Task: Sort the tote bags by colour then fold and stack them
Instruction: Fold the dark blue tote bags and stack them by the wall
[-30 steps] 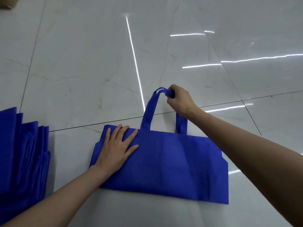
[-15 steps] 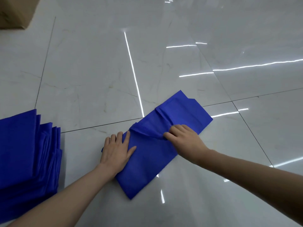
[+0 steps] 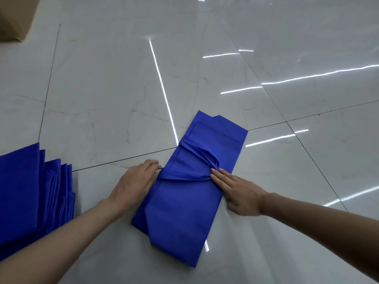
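Blue tote bag [image 3: 184,201], on floor [image 3: 102,99]: folded to long strip, handles [image 3: 192,149] laid across. Left hand [image 3: 136,181] at its edge, right hand [image 3: 239,191] pressing handles, fingers straight and together (both). Stack of folded bags [image 3: 30,191] at left. Outstanding, likely: further fold, stacking.

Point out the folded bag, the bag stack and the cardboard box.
folded bag [image 3: 180,201], head view, lower panel.
bag stack [image 3: 20,191], head view, top bag.
cardboard box [image 3: 14,17], head view, side face.

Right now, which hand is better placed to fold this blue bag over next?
Probably the left hand: it lies at the left edge of the blue bag, apparently free, while the right hand presses the handles flat with straight fingers.
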`<state>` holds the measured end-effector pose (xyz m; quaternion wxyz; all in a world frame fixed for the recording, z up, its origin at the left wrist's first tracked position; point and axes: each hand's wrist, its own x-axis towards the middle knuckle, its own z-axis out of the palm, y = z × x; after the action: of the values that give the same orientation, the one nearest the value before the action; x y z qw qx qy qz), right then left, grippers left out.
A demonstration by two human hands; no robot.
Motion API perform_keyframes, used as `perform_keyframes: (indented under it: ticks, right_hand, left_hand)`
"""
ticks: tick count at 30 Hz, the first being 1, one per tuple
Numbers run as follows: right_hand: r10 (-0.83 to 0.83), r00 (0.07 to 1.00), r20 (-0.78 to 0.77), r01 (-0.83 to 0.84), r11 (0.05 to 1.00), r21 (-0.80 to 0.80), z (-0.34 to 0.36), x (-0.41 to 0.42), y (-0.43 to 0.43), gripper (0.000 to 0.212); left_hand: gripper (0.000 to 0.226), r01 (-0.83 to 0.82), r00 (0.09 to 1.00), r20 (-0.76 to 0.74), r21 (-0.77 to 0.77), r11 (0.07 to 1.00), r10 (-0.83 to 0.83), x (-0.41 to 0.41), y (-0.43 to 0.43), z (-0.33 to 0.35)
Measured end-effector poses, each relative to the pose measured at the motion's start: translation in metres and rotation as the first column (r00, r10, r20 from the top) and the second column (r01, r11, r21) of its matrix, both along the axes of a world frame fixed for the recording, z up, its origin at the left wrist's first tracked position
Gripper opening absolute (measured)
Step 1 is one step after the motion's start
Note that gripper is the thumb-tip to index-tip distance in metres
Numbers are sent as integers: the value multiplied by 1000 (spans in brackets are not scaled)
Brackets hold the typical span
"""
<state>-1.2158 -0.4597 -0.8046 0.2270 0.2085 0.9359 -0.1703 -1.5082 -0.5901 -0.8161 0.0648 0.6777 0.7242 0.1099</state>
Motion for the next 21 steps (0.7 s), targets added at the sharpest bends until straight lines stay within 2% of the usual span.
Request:
perform_keyframes:
  ticks: [3, 5, 7, 9, 11, 14, 16, 19, 21]
  right_hand:
    - [92, 996, 0, -92, 995, 34, -1, 5, 13, 78]
    - [114, 993, -11, -114, 993, 27, -2, 5, 23, 78]
    - [57, 996, -67, -60, 998, -32, 0, 2, 31, 78]
    - [-41, 978, -204, 36, 999, -28, 0, -4, 32, 69]
    - [-114, 913, -392, 141, 989, 39, -1, -17, 26, 55]
    - [-111, 829, -547, 206, 972, 114, -9, -48, 14, 39]
    - [-99, 829, -550, 203, 970, 131, -17, -73, 18, 44]
    - [-175, 894, -412, 238, 965, 108, -30, -94, 45, 55]
    - [-170, 925, -340, 228, 964, 139, -41, -93, 62, 58]
  left_hand:
    - [39, 99, 995, 8, 37, 994, -100, -3, 23, 12]
    - [52, 158, 985, -67, -18, 987, -159, 10, 34, 7]
    - [61, 155, 977, -135, -90, 984, -166, 31, 39, -6]
    - [64, 127, 979, -140, -136, 982, -146, 49, 38, -23]
    - [67, 80, 986, -130, -192, 978, -106, 58, 37, -34]
    - [70, 78, 990, -102, -197, 977, -100, 57, 36, -44]
    - [70, 100, 989, -94, -179, 979, -118, 58, 36, -45]
    - [69, 89, 991, -87, -162, 983, -104, 60, 35, -45]
    - [69, 83, 992, -83, -159, 984, -97, 60, 34, -45]
